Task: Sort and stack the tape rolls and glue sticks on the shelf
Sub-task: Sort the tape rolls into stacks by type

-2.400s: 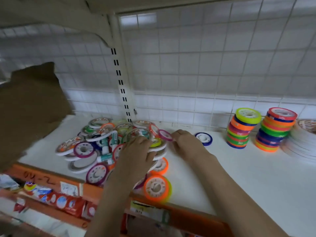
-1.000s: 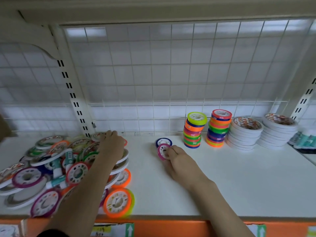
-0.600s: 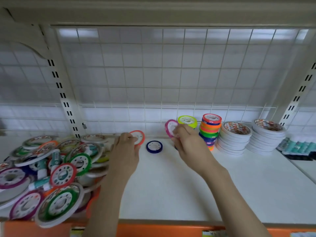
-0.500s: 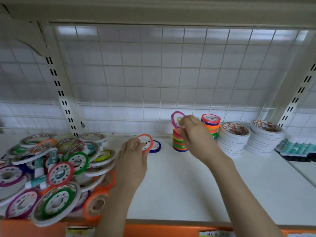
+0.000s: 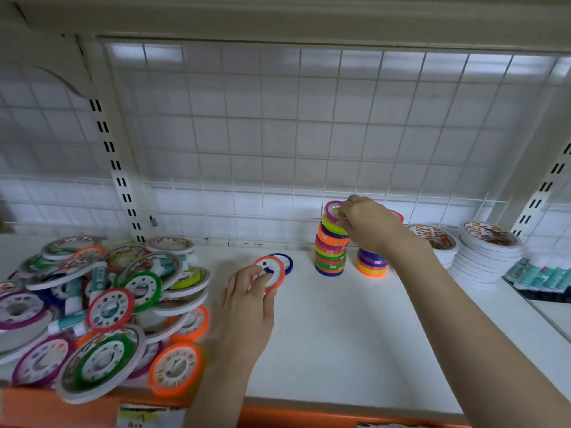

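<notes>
1. While print shows on the roll faces, none of it reads clearly; side marks on the near colored stack [image 5: 330,251] are too blurred to make out, as is the price tag [image 5: 136,417] on the orange shelf edge.
2. Right hand [image 5: 367,225] pinches a magenta tape roll [image 5: 331,210] at the top of that stack, roll tilted, face toward the camera.
3. Left hand [image 5: 247,304] pinches a red-orange tape roll [image 5: 272,271] by its rim, held nearly on edge, face to the camera, just in front of a blue roll [image 5: 285,262] lying flat on the white shelf [image 5: 340,335].
4. Second colored stack [image 5: 370,265] stands just right of the first, partly behind the right wrist.
5. Two white roll stacks [image 5: 482,257] sit further right, axes vertical.
6. Loose pile of rolls [image 5: 102,304] fills the left of the shelf, with glue sticks [image 5: 99,278] lying mixed in at different angles.
7. More teal glue sticks [image 5: 540,274] lie at the far right.
</notes>
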`<state>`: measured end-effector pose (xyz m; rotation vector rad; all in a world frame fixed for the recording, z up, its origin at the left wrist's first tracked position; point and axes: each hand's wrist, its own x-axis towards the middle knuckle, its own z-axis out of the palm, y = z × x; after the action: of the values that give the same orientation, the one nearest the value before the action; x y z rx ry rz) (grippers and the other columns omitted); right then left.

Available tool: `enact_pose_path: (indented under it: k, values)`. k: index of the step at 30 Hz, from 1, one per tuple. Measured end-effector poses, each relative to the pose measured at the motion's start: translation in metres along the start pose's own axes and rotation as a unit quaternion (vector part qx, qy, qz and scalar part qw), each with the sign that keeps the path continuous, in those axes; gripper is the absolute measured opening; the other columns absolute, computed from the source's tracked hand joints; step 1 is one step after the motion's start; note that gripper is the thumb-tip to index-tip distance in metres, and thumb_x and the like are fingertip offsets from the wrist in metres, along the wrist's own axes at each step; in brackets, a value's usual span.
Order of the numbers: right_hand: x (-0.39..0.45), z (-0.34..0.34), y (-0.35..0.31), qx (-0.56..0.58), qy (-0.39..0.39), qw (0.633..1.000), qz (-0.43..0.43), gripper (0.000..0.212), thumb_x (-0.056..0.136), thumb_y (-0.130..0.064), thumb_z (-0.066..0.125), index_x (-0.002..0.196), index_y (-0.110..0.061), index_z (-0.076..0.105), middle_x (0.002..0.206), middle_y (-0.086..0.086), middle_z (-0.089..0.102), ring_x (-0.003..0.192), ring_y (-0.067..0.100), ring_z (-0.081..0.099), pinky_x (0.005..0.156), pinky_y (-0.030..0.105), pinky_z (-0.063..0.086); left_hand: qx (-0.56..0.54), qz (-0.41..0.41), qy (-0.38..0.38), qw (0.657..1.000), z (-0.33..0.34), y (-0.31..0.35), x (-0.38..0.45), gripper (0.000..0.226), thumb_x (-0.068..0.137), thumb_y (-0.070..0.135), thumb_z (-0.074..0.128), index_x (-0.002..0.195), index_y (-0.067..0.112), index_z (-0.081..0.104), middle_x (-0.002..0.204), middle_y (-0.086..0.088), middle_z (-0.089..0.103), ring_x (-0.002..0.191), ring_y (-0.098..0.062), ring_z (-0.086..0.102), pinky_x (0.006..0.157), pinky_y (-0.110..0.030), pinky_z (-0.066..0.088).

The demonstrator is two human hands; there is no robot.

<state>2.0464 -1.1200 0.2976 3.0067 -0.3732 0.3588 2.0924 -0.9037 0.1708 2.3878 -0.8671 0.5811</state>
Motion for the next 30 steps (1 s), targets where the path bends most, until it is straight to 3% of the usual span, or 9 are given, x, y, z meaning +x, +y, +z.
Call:
enact_pose_path:
  k: [4,8,11,15,18,20,23,30]
  values:
    - [0.003,0.004,0.0,-0.023,0.003,1.0,-0.017,0.019,0.098,-0.008,0.04,0.104,-0.006,0.058,0.093,0.006,0.043,0.085,0.023,0.047,0.068,0.03,0.039,0.003,-0.02,-0.028,0.999,0.0,0.001,-0.002,0.029,0.079,0.012,0.071,0.108,0.009,0.068,0.113,-0.009,0.062,0.107,-0.029,0.058,0.088,-0.042,0.049]
    - [0.003,0.004,0.001,0.002,-0.009,1.0,-0.011,0.024,0.097,-0.01,0.039,0.109,-0.009,0.06,0.103,0.009,0.052,0.092,0.027,0.054,0.075,0.036,0.049,0.01,-0.019,-0.03,0.999,0.003,0.0,-0.002,0.03,0.077,0.012,0.072,0.106,0.009,0.068,0.111,-0.01,0.062,0.104,-0.03,0.059,0.084,-0.043,0.051]
    - [-0.001,0.004,0.004,0.036,-0.022,0.999,-0.008,0.031,0.099,-0.019,0.039,0.122,-0.009,0.057,0.114,0.012,0.052,0.104,0.029,0.052,0.085,0.04,0.048,0.011,-0.015,-0.031,0.999,0.004,0.0,0.0,0.026,0.077,0.011,0.071,0.103,0.007,0.069,0.107,-0.011,0.063,0.1,-0.031,0.061,0.082,-0.044,0.052]
    - [-0.019,0.011,0.01,0.086,0.09,0.992,-0.009,0.034,0.095,-0.018,0.048,0.126,-0.006,0.054,0.123,0.01,0.053,0.115,0.029,0.047,0.087,0.035,0.044,0.033,0.025,-0.008,0.999,0.0,0.002,0.01,0.027,0.076,0.019,0.056,0.096,0.009,0.071,0.102,-0.01,0.065,0.093,-0.031,0.063,0.076,-0.043,0.053]
    - [-0.047,0.027,0.007,0.1,0.201,0.975,-0.005,0.027,0.088,-0.014,0.052,0.11,-0.001,0.061,0.11,0.014,0.06,0.103,0.035,0.055,0.079,0.038,0.049,0.045,0.036,-0.001,0.998,-0.002,0.001,0.026,0.021,0.079,0.009,0.065,0.099,0.008,0.07,0.103,-0.013,0.064,0.095,-0.036,0.061,0.078,-0.044,0.051]
    - [-0.067,0.045,0.003,0.11,0.223,0.969,0.002,0.025,0.083,-0.015,0.053,0.1,0.001,0.063,0.099,0.015,0.062,0.091,0.036,0.058,0.075,0.037,0.05,0.056,0.022,-0.044,0.997,-0.001,0.005,0.039,0.027,0.088,0.012,0.059,0.114,0.01,0.064,0.119,-0.011,0.056,0.111,-0.033,0.052,0.092,-0.041,0.041]
    - [-0.093,0.074,-0.002,0.127,0.181,0.975,0.032,0.026,0.078,-0.016,0.056,0.097,0.0,0.065,0.095,0.015,0.064,0.086,0.035,0.06,0.073,0.035,0.051,0.081,0.009,-0.106,0.991,0.012,0.007,0.057,0.034,0.096,0.022,0.043,0.128,0.016,0.053,0.133,-0.003,0.044,0.124,-0.023,0.039,0.099,-0.032,0.029]
    - [-0.118,0.122,-0.011,0.122,0.035,0.99,0.066,0.045,0.086,-0.035,0.038,0.101,-0.005,0.068,0.1,0.011,0.069,0.093,0.031,0.065,0.086,0.04,0.054,0.139,0.015,-0.181,0.974,0.035,0.009,0.077,0.034,0.095,0.022,0.043,0.127,0.02,0.054,0.129,-0.002,0.045,0.12,-0.023,0.043,0.097,-0.032,0.032]
